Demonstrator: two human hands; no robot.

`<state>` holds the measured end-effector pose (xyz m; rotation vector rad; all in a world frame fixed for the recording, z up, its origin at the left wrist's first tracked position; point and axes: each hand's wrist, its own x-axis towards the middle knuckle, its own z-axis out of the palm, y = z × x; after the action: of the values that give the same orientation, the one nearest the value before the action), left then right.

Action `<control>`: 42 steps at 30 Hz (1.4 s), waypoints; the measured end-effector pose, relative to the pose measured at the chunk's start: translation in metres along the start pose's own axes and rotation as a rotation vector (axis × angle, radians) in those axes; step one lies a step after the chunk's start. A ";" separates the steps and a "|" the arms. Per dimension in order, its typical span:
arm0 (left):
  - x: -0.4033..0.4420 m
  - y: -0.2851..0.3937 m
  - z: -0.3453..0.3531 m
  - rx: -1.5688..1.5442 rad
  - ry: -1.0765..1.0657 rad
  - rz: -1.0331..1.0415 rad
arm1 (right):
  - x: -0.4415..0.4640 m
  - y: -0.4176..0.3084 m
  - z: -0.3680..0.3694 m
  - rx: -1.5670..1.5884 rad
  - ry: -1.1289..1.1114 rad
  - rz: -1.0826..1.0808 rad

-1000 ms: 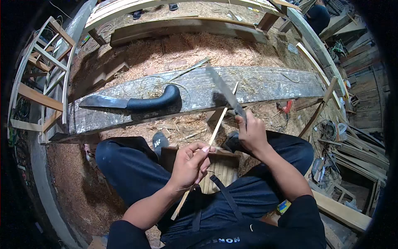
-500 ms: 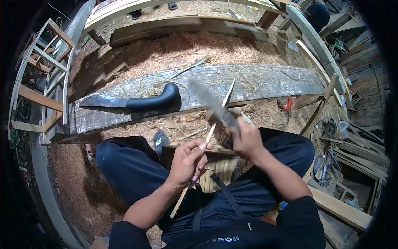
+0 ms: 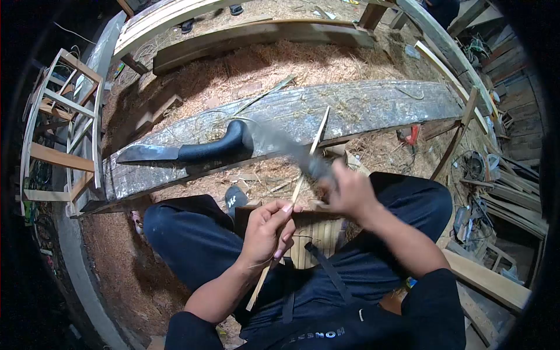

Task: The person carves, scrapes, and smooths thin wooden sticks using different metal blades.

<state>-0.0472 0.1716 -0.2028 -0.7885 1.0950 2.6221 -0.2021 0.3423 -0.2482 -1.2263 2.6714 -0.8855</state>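
Observation:
My left hand [image 3: 268, 230] is closed around a thin, pale bamboo or wood strip [image 3: 318, 133], pinching it between thumb and fingers. The strip slants from above my lap up to the near edge of a thick, worn plank [image 3: 385, 108], its far end tapering over the wood. In my right hand [image 3: 352, 193] is a knife [image 3: 287, 146], gripped by the handle; motion blurs its blade, which crosses beside or over the strip, and I cannot tell whether they touch. A second knife [image 3: 149, 153] with a curved black handle rests on the plank to the left.
Wood shavings [image 3: 268, 67] cover the floor. A wooden frame [image 3: 61, 154] stands at the left, and a long board [image 3: 262, 42] lies beyond the plank. Several wood strips [image 3: 513, 213] are piled at the right. A red-handled tool [image 3: 413, 134] lies under the plank's edge.
The knife in my right hand has swung, its blurred blade now pointing lower and further left. My left hand keeps its hold on the strip. The whole view has shifted slightly.

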 end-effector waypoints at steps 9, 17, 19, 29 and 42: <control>-0.004 0.000 0.002 0.034 0.022 -0.009 | 0.010 0.003 -0.011 -0.026 -0.076 0.227; 0.005 0.003 -0.010 -0.002 0.018 -0.039 | 0.000 -0.016 -0.013 -0.090 -0.110 0.047; 0.006 0.001 -0.008 -0.013 0.012 -0.038 | 0.013 0.005 -0.015 -0.215 -0.010 0.180; 0.034 -0.004 -0.004 0.014 -0.057 -0.013 | 0.027 0.001 -0.047 -0.298 -0.159 -0.003; 0.057 -0.002 0.004 0.111 0.003 0.060 | 0.022 0.017 -0.036 -0.306 -0.125 -0.035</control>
<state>-0.0962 0.1747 -0.2330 -0.7473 1.2709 2.5824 -0.2393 0.3522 -0.2234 -1.3377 2.7625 -0.3946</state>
